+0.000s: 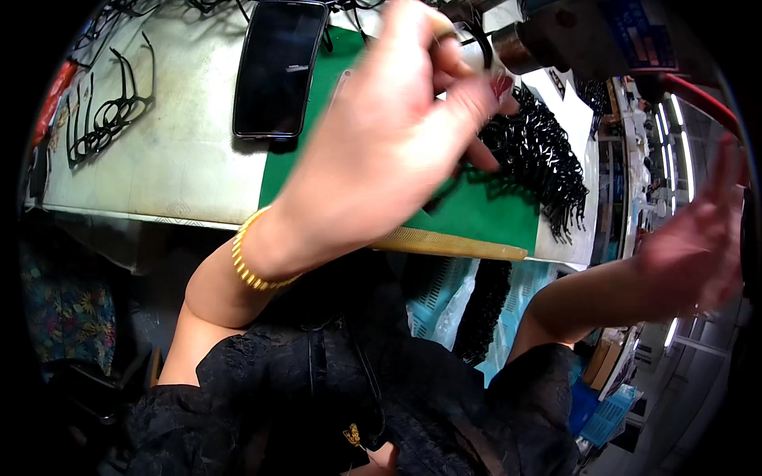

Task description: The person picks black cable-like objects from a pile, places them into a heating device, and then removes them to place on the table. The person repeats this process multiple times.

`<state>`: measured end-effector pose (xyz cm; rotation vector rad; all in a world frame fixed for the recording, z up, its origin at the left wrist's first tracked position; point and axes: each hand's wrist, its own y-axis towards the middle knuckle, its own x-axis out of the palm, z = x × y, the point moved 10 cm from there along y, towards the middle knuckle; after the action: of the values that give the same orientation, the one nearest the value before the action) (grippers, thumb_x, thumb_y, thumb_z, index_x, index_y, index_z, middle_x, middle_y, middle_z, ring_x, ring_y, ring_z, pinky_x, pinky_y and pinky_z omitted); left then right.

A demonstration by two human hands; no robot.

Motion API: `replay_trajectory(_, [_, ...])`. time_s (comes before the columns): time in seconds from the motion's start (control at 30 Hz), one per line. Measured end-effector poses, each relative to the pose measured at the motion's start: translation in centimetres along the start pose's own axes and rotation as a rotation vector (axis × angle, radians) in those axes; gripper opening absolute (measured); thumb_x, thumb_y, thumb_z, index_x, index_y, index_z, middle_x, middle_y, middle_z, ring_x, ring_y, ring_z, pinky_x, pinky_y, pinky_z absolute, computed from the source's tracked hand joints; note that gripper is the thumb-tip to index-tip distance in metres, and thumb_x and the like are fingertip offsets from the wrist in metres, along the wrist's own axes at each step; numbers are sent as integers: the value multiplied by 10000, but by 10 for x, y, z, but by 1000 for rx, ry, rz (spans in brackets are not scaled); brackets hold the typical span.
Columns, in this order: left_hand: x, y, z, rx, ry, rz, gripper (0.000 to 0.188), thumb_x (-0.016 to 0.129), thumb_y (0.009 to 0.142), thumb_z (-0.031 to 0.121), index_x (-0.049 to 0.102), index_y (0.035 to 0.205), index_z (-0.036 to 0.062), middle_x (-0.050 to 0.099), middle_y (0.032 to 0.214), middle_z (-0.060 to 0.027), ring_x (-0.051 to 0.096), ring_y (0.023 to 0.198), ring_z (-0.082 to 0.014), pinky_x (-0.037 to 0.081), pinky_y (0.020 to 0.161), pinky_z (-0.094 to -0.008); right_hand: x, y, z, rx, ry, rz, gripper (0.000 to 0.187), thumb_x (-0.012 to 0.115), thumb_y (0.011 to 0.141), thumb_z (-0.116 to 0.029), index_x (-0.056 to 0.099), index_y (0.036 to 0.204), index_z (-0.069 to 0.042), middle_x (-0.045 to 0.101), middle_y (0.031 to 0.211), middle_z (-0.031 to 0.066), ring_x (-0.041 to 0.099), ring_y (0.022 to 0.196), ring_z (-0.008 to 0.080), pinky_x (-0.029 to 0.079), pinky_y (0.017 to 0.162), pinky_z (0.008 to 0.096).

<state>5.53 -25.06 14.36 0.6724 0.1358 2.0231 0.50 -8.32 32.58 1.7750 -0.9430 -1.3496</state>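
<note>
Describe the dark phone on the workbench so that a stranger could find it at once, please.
Start from the pale worktop and follow it right to the edge of the green mat. There the phone lies flat, screen up and dark, partly over the mat's left edge, just left of the raised left hand. It is the only smooth, solid slab; the black eyeglass frames nearby are thin and open.

Pale workbench [159, 166]: phone [278, 67], green mat [484, 210], black frames [544, 159].
</note>
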Motion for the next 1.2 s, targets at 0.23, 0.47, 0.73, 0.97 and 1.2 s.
replay_trajectory(0.23, [-65, -21, 51, 106, -8, 50, 348, 344, 1096, 321, 516, 964, 50, 546, 774, -94, 535, 518, -143, 608, 586, -317, 112, -237, 67, 394, -261, -635, 307, 752, 762, 8, 728, 1040, -122, 634, 933, 57, 597, 835, 250, 520, 724, 336])
replay_trajectory(0.47, [-49, -28, 31, -20, 72, -49, 483, 393, 1054, 102, 224, 1493, -8, 435, 1413, -320, 645, 1151, -361, 649, 821, -422, 103, -261, 55, 362, -266, -680, 424, 713, 774, 17, 711, 1167, -145, 626, 1010, 66, 590, 861, 248, 512, 738, 333])
replay_trajectory(0.73, [-93, -45, 37, 275, 186, 62, 387, 405, 1092, 192, 521, 1351, -72, 662, 1187, -298, 612, 582, -123, 527, 582, -214, 114, -267, 81, 707, -1, -597, 150, 713, 836, 15, 648, 960, -37, 636, 895, 110, 623, 856, 290, 506, 756, 363])
replay_trajectory(0.97, [-54, -34, 18, 92, 13, -21, 650, 669, 824, 62, 432, 1410, -84, 645, 1237, -268, 640, 835, -164, 536, 702, -231, 124, -266, 81, 538, -124, -670, 180, 723, 807, 14, 661, 960, -57, 623, 905, 90, 617, 865, 282, 512, 764, 363])
replay_trajectory(1.2, [-43, -37, 15, -105, -113, 57, 1089, 933, 555, -67, 342, 1470, -97, 628, 1287, -239, 667, 1087, -205, 546, 823, -247, 125, -251, 73, 478, -100, -614, 192, 757, 781, -31, 680, 948, -83, 625, 874, 59, 622, 832, 252, 517, 723, 353])
